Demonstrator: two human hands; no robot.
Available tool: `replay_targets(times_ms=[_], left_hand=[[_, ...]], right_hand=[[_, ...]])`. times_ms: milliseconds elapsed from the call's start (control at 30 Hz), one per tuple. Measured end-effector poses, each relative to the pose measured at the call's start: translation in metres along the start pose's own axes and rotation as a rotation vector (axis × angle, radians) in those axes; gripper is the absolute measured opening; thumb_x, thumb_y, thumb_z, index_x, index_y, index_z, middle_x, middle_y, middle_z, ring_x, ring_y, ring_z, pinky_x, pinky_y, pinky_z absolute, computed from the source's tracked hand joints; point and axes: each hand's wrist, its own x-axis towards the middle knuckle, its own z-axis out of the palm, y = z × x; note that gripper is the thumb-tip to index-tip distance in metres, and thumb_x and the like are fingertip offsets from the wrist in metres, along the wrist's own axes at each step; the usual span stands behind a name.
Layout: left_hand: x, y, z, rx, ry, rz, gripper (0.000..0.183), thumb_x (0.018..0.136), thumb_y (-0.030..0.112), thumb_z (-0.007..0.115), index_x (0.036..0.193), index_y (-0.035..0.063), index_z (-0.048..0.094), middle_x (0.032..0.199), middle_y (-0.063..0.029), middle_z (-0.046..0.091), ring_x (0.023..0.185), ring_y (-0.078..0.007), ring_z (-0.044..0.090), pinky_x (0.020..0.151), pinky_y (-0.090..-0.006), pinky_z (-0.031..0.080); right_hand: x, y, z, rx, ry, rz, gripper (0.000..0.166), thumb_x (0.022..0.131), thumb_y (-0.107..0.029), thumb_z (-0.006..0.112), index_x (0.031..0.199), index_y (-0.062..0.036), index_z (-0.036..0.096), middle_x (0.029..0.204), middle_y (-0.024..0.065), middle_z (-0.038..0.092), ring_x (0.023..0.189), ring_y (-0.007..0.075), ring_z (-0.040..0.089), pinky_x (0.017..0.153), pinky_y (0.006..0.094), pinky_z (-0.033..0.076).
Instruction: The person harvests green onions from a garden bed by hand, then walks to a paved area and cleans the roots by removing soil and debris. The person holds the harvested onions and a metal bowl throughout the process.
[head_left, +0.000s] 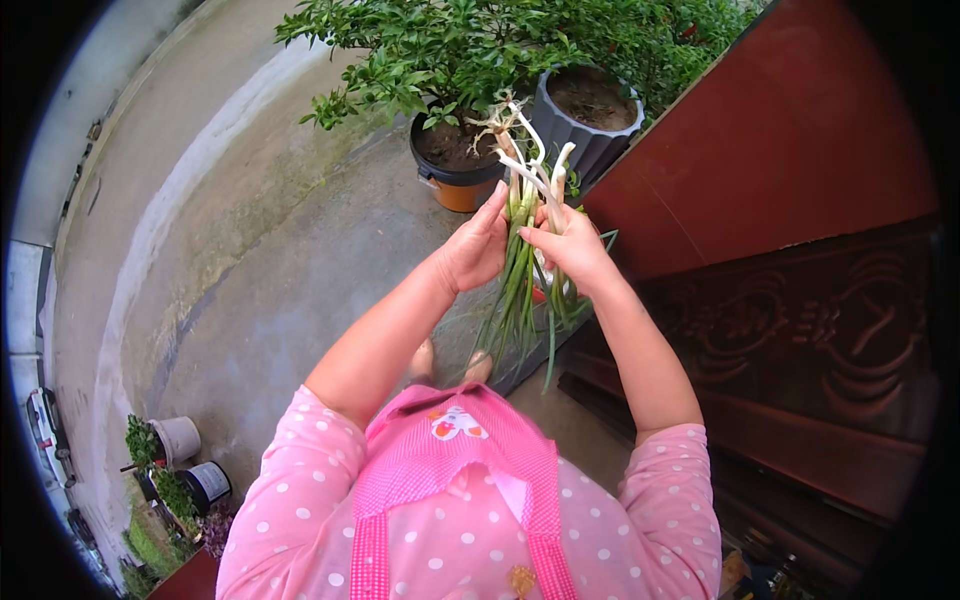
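Observation:
A bunch of spring onions (514, 264) is held up in front of me, white ends and tangled roots at the top, long green leaves hanging down. My left hand (480, 247) grips the bunch from its left side, thumb pointing up along the stems and the other fingers mostly hidden behind them. On the other side, my right hand (571, 244) pinches a few stalks between thumb and fingers. Their bare white stems (553, 204) stick out above that hand, some bent across the rest. Something white and red shows partly behind the leaves, too covered to name.
Beyond my hands stand an orange-and-black pot (457, 187) with a leafy shrub (442, 56) and a grey fluted planter (589, 139) holding soil. A dark red panel (765, 142) and a carved dark door (810, 330) flank my right. More pots (178, 440) stand at lower left on the concrete.

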Motion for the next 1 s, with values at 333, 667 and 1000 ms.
replay_targets(times_ms=[333, 667, 1000], left_hand=[[-0.014, 0.008, -0.029, 0.303, 0.428, 0.108, 0.032, 0.076, 0.020, 0.074, 0.096, 0.0054, 0.055, 0.088, -0.0052, 0.062, 0.083, -0.0169, 0.060, 0.080, -0.0317, 0.047], [-0.077, 0.048, -0.137, 0.466, 1.123, 0.371, 0.030, 0.077, 0.029, 0.072, 0.082, 0.0061, 0.053, 0.067, -0.0012, 0.052, 0.056, -0.0118, 0.050, 0.052, -0.0260, 0.043], [-0.038, 0.010, -0.018, 0.617, 0.534, 0.114, 0.033, 0.084, 0.038, 0.062, 0.088, 0.0054, 0.061, 0.079, -0.0035, 0.064, 0.058, -0.0072, 0.051, 0.057, -0.0207, 0.043]], right_hand=[[-0.002, -0.002, -0.043, 0.125, 0.019, 0.094, 0.009, 0.079, -0.008, 0.060, 0.082, -0.0070, 0.052, 0.065, 0.0010, 0.052, 0.047, 0.0082, 0.046, 0.044, 0.0225, 0.037], [-0.009, -0.009, -0.117, 0.123, 0.291, 0.056, 0.052, 0.075, -0.008, 0.058, 0.125, -0.0078, 0.041, 0.073, 0.0043, 0.052, 0.045, 0.0090, 0.042, 0.040, 0.0233, 0.035], [0.000, -0.006, -0.087, -0.078, 0.196, -0.019, 0.015, 0.092, -0.017, 0.050, 0.097, -0.0025, 0.051, 0.077, 0.0099, 0.062, 0.050, 0.0116, 0.057, 0.044, 0.0212, 0.046]])
